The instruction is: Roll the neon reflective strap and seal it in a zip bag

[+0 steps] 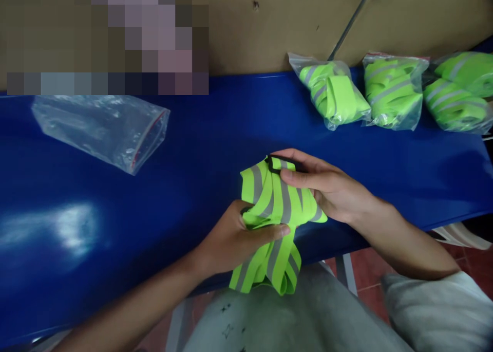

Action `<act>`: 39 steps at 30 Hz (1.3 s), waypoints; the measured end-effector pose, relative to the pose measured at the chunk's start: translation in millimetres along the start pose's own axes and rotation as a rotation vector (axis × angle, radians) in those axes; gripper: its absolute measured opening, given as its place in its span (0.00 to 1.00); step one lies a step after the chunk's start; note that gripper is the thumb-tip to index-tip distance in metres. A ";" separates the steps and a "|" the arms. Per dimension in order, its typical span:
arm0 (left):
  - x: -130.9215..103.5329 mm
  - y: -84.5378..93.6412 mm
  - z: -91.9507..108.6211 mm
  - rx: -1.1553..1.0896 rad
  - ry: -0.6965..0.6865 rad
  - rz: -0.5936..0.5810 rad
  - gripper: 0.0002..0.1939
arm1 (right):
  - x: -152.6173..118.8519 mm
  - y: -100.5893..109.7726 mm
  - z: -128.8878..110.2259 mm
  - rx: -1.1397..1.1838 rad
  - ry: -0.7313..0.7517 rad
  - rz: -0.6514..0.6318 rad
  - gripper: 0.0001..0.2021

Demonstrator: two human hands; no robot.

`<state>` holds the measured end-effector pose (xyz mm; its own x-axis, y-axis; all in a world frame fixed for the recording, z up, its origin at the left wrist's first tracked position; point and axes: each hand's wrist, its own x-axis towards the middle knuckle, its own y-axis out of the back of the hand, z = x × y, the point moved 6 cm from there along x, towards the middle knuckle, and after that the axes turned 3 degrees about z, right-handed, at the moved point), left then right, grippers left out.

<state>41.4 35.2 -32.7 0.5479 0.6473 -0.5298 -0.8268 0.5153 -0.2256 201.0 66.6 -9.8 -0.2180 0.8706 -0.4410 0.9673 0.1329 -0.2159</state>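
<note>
A neon yellow-green reflective strap [285, 198] with grey stripes is bunched in folds between my two hands, above the table's front edge. My left hand [246, 234] is closed around the middle of the bundle, its thumb lying across the front. Loops of the strap hang below that thumb. My right hand [319, 182] pinches the upper right part, thumb on a black buckle [275, 163] at the top. Some of its fingers are hidden behind the strap. Another dark piece shows by my left hand, too covered to make out.
A clear zip bag [100, 128] with a red seal lies flat on the blue table [208, 131], at left. Along the back right lie several bagged bundles of the same strap [393, 90]. Behind stands a brown panel [262, 38]. A blurred-out patch covers the upper left.
</note>
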 end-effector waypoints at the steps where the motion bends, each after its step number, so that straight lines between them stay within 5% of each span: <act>1: -0.9 3.1 1.2 0.045 -0.045 0.032 0.11 | -3.2 0.2 -5.8 -0.139 0.107 0.021 0.18; 5: -3.4 17.9 6.4 0.179 -0.152 0.162 0.06 | -27.1 -5.9 -30.8 -0.733 0.600 0.168 0.23; 10: -0.9 14.8 14.6 0.183 -0.176 0.074 0.07 | -34.6 -20.0 -20.7 -1.043 0.731 0.035 0.48; 14: -0.6 7.9 9.8 0.201 -0.126 0.022 0.12 | -25.8 -18.0 -9.2 -1.026 0.658 0.004 0.50; 20: -2.0 2.3 7.4 -0.041 -0.023 0.036 0.16 | -23.2 -20.2 -17.6 -0.709 0.577 -0.057 0.34; 27: -14.0 -15.7 2.7 -0.229 0.188 -0.232 0.14 | -19.0 -18.2 -13.2 -0.246 0.191 -0.071 0.14; 31: -15.5 -14.2 -1.5 -0.239 0.266 -0.266 0.13 | -15.7 -16.5 -14.5 -0.201 0.180 -0.026 0.13; 39: -7.2 1.2 0.9 -0.135 0.145 -0.105 0.12 | -14.4 11.0 -15.0 -0.120 0.192 0.145 0.14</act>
<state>36.6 31.7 -28.4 0.6160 0.5014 -0.6075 -0.7810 0.4895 -0.3879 216.7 62.6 7.2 -0.0583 0.9571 -0.2838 0.9976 0.0452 -0.0525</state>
